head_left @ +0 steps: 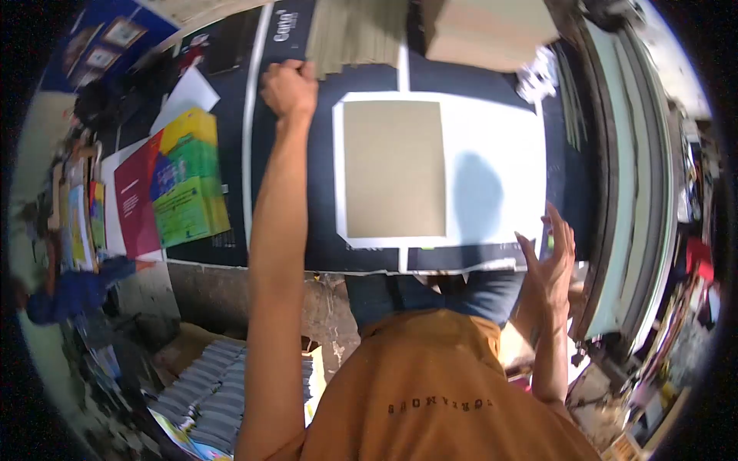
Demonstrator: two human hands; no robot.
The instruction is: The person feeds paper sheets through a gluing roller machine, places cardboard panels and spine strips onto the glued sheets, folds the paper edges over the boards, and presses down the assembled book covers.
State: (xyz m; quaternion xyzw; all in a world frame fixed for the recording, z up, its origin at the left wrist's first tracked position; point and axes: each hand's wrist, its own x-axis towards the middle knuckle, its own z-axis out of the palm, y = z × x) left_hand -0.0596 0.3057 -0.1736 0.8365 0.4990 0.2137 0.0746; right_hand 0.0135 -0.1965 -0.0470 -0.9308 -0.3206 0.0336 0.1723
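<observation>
On the dark table lies a white sheet (492, 131) with clipped left corners. A grey-brown board (393, 169) covers its left half. My left hand (290, 91) is stretched to the far side of the table, its fingers curled beside a stack of grey-brown board strips (357, 34). What those fingers hold, if anything, is hidden. My right hand (552, 253) is near the sheet's lower right corner, thumb and fingers apart, with nothing seen in it. A shadow falls across the sheet's right half.
Colourful books (188, 177) and a maroon cover (137, 198) lie at the left. A large block of boards (488, 34) and crumpled white paper (538, 75) are at the back. A long metal machine (626, 177) borders the right. Bundled stacks (207, 392) sit below the table at the left.
</observation>
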